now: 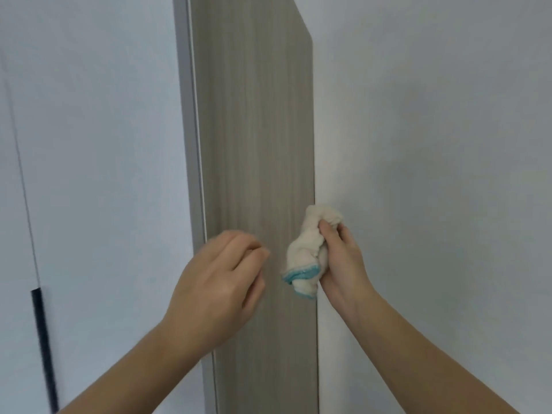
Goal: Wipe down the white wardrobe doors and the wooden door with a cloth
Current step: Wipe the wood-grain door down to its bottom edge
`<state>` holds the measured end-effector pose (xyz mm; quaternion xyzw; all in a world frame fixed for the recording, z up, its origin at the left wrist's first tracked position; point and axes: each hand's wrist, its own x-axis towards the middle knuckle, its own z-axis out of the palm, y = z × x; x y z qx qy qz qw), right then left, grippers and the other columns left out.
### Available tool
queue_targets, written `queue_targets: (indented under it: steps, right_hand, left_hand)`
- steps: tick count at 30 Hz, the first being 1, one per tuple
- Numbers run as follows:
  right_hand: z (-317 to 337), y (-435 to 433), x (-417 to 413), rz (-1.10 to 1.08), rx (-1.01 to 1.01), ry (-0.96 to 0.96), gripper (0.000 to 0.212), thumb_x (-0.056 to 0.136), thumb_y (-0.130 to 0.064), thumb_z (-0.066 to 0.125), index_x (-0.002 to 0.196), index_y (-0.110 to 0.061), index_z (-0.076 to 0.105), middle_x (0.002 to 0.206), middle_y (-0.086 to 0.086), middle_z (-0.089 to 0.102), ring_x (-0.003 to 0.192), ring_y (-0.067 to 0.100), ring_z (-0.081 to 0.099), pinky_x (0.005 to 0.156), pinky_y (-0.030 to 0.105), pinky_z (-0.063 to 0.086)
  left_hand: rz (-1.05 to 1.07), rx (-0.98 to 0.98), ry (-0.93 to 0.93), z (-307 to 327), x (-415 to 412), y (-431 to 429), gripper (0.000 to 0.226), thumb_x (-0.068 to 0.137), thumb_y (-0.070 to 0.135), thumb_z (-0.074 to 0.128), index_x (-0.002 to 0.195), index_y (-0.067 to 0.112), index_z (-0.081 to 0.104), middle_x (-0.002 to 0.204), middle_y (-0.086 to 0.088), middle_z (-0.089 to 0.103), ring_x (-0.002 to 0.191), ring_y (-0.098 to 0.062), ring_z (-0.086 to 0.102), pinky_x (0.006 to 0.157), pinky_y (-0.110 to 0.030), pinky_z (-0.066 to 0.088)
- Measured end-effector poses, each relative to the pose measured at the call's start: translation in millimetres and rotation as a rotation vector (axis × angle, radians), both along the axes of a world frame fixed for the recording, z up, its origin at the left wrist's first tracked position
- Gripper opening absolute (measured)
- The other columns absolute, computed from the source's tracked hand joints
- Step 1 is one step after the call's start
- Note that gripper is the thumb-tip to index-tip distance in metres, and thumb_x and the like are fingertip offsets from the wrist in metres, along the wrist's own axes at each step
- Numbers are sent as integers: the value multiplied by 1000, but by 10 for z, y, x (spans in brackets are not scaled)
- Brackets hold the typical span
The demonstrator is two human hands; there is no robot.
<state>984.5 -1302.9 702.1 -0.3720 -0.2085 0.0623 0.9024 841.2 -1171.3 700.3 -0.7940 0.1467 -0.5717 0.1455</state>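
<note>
A grey-brown wooden door stands upright in the middle of the head view, its right edge near a white wall. My right hand grips a bunched white cloth with a light blue hem, held close to the door's right edge. My left hand hovers in front of the door's lower left part, fingers loosely curled and holding nothing. On the left are the white wardrobe doors, with a thin seam running down between them.
A black vertical handle sits on the wardrobe at the lower left. A grey door frame runs between wardrobe and door. A plain white wall fills the right side.
</note>
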Motion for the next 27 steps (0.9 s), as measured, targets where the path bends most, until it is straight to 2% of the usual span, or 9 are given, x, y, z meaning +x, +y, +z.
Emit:
queue_targets:
  steps: [4, 6, 8, 11, 15, 19, 23, 25, 27]
  right_hand:
    - [638, 250, 27, -65, 10, -227, 23, 96, -13, 56, 118, -15, 63, 111, 7, 70, 96, 17, 67, 89, 37, 53]
    - [968, 340, 7, -111, -5, -377, 18, 95, -17, 57, 109, -23, 66, 101, -2, 73, 94, 14, 69, 86, 35, 54]
    - [1315, 434, -22, -143, 24, -499, 18, 95, -18, 57, 110, -24, 65, 97, -6, 73, 91, 10, 69, 81, 30, 54]
    - [1805, 537, -73, -200, 93, -604, 23, 94, -17, 58, 116, -21, 64, 102, -9, 71, 92, 4, 68, 80, 23, 53]
    - [2307, 571, -123, -329, 133, -733, 24, 94, -23, 58, 117, -26, 61, 104, -15, 68, 93, -5, 64, 79, 11, 51]
    - [2739, 613, -106, -430, 229, -859, 21, 92, -21, 58, 113, -25, 63, 103, -14, 68, 97, -2, 63, 90, 23, 51]
    - [3171, 668, -11, -463, 282, -955, 28, 90, -23, 59, 118, -25, 61, 111, -8, 64, 105, 6, 60, 95, 28, 48]
    - [3367, 700, 27, -467, 277, -995, 31, 90, -25, 59, 121, -23, 60, 114, -4, 63, 106, 7, 58, 93, 21, 46]
    - [3556, 722, 54, -474, 294, -1048, 27, 91, -23, 58, 117, -21, 61, 113, -3, 62, 101, 4, 57, 83, 4, 39]
  left_hand:
    - [114, 162, -133, 552, -74, 174, 14, 87, 7, 58, 88, 1, 71, 101, -15, 67, 101, -31, 60, 96, -40, 45]
    - [170, 255, -191, 841, -112, 213, 15, 89, 9, 57, 87, 3, 71, 102, -14, 67, 105, -31, 59, 108, -44, 38]
    - [214, 298, -260, 1168, -133, 245, 14, 89, 9, 57, 86, 5, 70, 102, -13, 67, 106, -29, 59, 112, -45, 34]
    - [265, 263, -353, 1605, -123, 253, 12, 86, 7, 58, 90, 5, 69, 106, -13, 66, 108, -31, 59, 112, -45, 33]
    - [322, 160, -438, 2058, -79, 243, 21, 86, 8, 56, 103, 6, 67, 122, -14, 59, 117, -31, 54, 113, -42, 30]
    - [334, 9, -527, 2439, -26, 195, 34, 86, 8, 55, 119, 8, 60, 136, -10, 51, 125, -26, 47, 104, -34, 37]
    - [373, -48, -577, 2809, 89, 85, 52, 89, 9, 49, 141, 10, 43, 149, -6, 39, 134, -23, 39, 105, -30, 35]
    - [380, -76, -587, 2991, 124, 28, 57, 90, 8, 44, 146, 11, 37, 153, -4, 34, 138, -20, 34, 106, -27, 32]
    - [392, -108, -591, 3182, 178, -24, 58, 91, 8, 41, 149, 12, 33, 155, -2, 30, 140, -18, 29, 107, -25, 29]
